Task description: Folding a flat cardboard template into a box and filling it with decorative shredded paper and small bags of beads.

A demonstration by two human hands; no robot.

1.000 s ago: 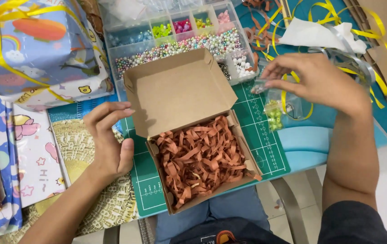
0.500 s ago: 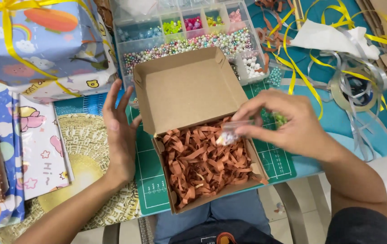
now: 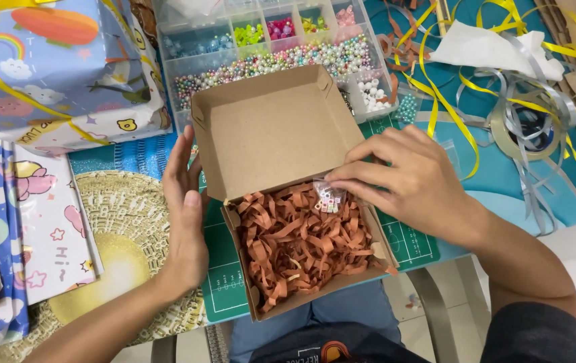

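An open brown cardboard box [image 3: 271,131] lies on a green cutting mat [image 3: 224,282], its lid tilted up at the back. Its tray is filled with shredded rust-brown paper [image 3: 298,245]. My right hand [image 3: 412,181] pinches a small clear bag of white lettered beads [image 3: 329,197] and holds it on the shreds at the tray's back edge. My left hand [image 3: 183,215] rests flat and open against the box's left side, fingers pointing up along the lid.
A clear bead organiser [image 3: 267,50] with pastel and bright beads stands behind the box. A wrapped gift with yellow ribbon [image 3: 52,67] sits at the back left, with patterned wrapping sheets [image 3: 39,222] below it. Yellow and silver ribbons [image 3: 516,107] tangle at the right.
My right hand came from the ribbons at the right with the small bead bag and lowered it onto the shredded paper. My left hand shifted from the mat to the box's left wall.
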